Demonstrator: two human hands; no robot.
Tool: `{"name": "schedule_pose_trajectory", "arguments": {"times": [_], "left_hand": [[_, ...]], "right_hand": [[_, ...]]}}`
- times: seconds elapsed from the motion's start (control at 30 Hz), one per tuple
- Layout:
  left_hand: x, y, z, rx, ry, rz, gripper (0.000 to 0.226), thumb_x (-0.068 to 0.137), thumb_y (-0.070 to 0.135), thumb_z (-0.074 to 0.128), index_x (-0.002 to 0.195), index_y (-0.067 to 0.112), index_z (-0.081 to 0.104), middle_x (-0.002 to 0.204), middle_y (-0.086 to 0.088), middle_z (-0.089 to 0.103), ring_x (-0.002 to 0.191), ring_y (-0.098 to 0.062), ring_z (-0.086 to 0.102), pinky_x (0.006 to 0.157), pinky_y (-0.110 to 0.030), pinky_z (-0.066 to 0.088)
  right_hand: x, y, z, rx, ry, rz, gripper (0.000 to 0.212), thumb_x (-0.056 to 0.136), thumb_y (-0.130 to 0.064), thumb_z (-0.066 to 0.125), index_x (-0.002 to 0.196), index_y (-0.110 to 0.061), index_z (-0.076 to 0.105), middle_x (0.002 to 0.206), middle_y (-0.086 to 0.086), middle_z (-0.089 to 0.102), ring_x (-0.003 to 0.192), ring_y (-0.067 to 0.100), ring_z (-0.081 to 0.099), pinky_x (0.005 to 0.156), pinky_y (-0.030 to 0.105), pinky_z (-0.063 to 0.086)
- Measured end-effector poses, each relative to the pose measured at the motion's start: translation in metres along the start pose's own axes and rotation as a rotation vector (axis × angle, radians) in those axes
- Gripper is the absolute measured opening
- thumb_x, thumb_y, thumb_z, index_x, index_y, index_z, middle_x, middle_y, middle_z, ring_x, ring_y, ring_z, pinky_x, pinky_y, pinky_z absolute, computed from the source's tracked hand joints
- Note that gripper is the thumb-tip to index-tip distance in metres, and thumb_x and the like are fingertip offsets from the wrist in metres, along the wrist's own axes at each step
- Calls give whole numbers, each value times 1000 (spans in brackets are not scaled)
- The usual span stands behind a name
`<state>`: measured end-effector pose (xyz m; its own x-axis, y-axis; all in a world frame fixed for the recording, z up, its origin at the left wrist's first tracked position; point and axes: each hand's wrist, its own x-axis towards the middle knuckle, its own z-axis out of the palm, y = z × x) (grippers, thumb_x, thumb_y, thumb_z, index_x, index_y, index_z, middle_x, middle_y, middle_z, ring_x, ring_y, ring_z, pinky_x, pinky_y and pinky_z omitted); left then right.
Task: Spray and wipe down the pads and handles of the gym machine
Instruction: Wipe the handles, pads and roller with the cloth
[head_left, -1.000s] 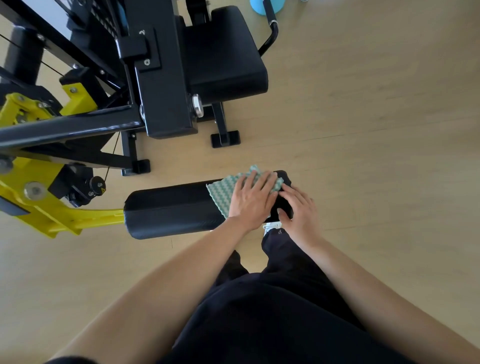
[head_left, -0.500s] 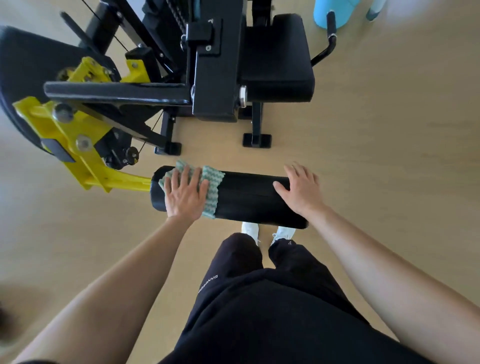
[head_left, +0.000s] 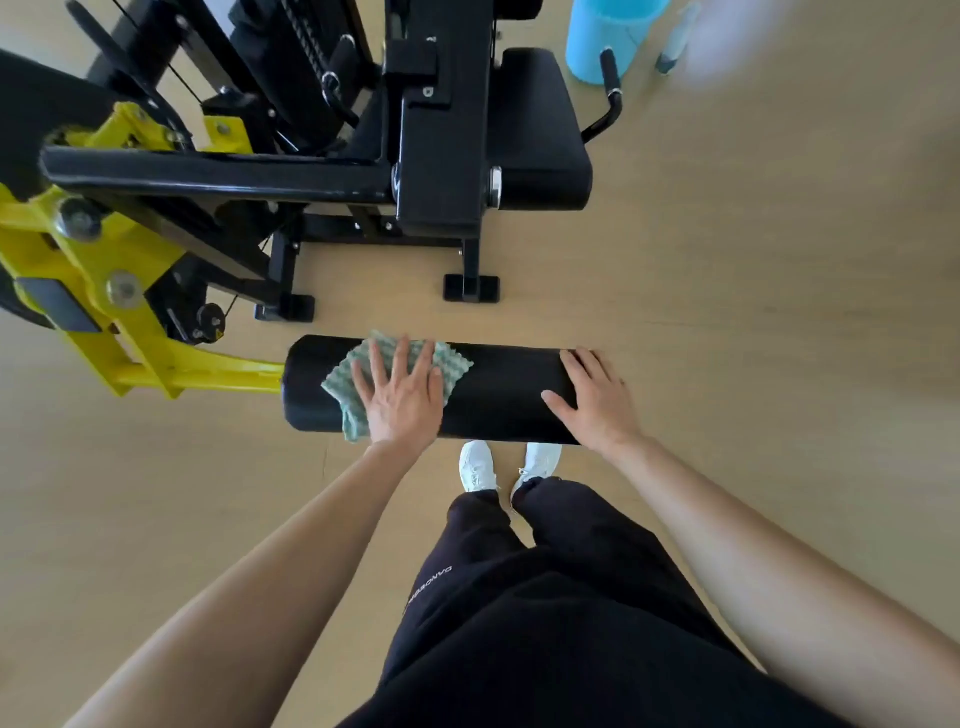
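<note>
Roller pad (head_left: 498, 395): black, lying crosswise mid-view, just ahead of the feet; L end fixed to yellow arm (head_left: 197, 371), R end free.
Cloth (head_left: 340, 382): green & white, wavy pattern, spread over top of roller pad toward its L end; one corner hanging down the near side.
L hand (head_left: 402, 400): palm down on cloth, pressing it flat to the pad; fingers (head_left: 400, 358) straight & spread apart, thumb out to the R.
R hand (head_left: 597, 400): laid on R end of roller pad, skin straight on the pad; fingers relaxed & close together, pointing away from body over the top; thumb splayed L along the pad.
Gap: hands well apart, bare stretch of pad between.
Seat pad (head_left: 540, 135): black, further back, touching R side of upright frame (head_left: 441, 130).
Handle (head_left: 610, 88): black grip on a curved bar, just R of seat pad, overlapping the bucket in view.
Bucket (head_left: 602, 36): light blue, on floor at top edge, behind seat pad.
Spray bottle (head_left: 675, 41): just R of bucket, upright on floor; blurred, details can't tell.
Crossbar (head_left: 208, 174): black, running L from frame; yellow brackets w/ bolts below it at L.
Floor (head_left: 753, 312): pale wood.
Body: black trousers (head_left: 545, 623); white shoes (head_left: 478, 465), toes at near side of roller pad; both forearms bare.
</note>
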<state>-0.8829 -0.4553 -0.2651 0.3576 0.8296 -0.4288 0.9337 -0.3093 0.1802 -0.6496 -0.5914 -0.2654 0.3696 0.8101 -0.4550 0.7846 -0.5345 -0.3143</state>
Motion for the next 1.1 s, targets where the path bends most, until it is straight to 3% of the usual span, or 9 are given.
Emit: {"name": "schedule_pose_trajectory", "arguments": {"times": [0.2,0.33,0.43,0.57,0.7,0.8,1.0,1.07,1.1], "left_hand": [[-15,66,24,58,-33,319,56,109,47,19,163,36,12,172,1,15,158,-36,-3,124,-59,-11],[-22,90,38,135,-68,526,59,109,47,27,164,35,10,173,2,9,159,-35,-3,124,-60,-5],[-16,82,32,155,-40,600,58,107,52,27,162,35,20,171,2,20,158,-31,11,127,-55,9],[-4,67,20,125,16,297,57,109,51,19,160,28,31,166,1,33,157,-25,20,127,-45,14],[1,108,17,41,41,-19,53,111,41,25,157,20,38,165,1,36,157,-23,19,127,-42,11],[-5,157,25,14,27,-102,51,111,37,26,158,21,36,166,3,33,158,-23,16,128,-40,9],[-33,263,49,-121,21,-100,47,111,39,32,150,22,50,162,3,41,157,-20,20,126,-37,13],[-39,293,50,-204,-26,-115,42,110,38,37,125,15,68,142,-9,61,145,-28,42,118,-42,30],[-41,309,48,-268,-69,-131,42,109,39,38,108,12,70,119,-12,70,127,-32,57,105,-42,42]], "right_hand": [[-32,10,12,73,93,-71,72,94,-24,72,157,-14,39,168,7,29,158,28,17,120,51,33],[-46,26,18,103,121,-148,67,91,-10,73,153,-12,48,165,5,35,156,25,23,119,47,35],[-51,42,19,100,162,-248,62,86,-3,74,146,-8,56,160,6,44,153,25,31,115,46,42],[-48,61,14,50,113,-405,62,86,-3,70,145,-8,56,162,5,41,153,25,32,118,39,33],[-28,92,-4,110,18,-588,56,82,-2,70,137,-8,64,155,7,50,147,26,43,114,43,42],[-10,115,-30,172,-118,-683,54,82,1,70,135,-7,66,147,10,59,138,29,54,112,47,47],[20,210,-94,92,-304,-495,59,95,-15,63,152,-22,50,155,-1,50,145,21,44,121,33,31],[26,243,-110,132,-296,-396,57,94,-17,63,149,-23,53,153,-1,53,142,21,48,117,31,36],[29,258,-116,168,-293,-339,56,94,-18,63,149,-24,54,151,-1,55,140,20,49,113,31,38]]}}
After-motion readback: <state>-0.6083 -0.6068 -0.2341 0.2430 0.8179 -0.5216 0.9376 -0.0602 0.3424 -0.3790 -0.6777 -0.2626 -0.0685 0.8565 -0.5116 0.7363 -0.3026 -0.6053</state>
